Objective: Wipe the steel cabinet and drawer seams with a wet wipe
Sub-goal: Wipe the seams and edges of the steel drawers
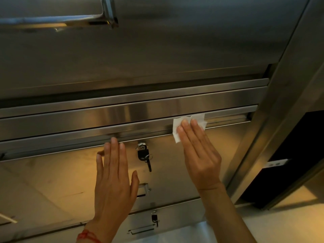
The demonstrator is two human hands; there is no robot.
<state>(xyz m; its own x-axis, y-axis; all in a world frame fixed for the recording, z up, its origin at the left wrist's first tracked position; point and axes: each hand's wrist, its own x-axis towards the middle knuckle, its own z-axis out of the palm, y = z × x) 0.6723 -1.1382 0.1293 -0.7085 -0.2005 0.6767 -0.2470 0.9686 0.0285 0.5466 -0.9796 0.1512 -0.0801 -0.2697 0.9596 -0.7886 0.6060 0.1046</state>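
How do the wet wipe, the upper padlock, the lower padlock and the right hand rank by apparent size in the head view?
1. right hand
2. wet wipe, partly hidden under the fingers
3. upper padlock with its key
4. lower padlock

The padlocks may be alike; the lower one lies farther off.

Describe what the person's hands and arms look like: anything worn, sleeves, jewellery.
Both hands are bare, with no gloves or rings showing. The left hand has a thin red cord bracelet tied round the wrist. The right hand and its forearm carry nothing: no watch, no band. No sleeve reaches into view on either arm. The fingernails are short and unpainted.
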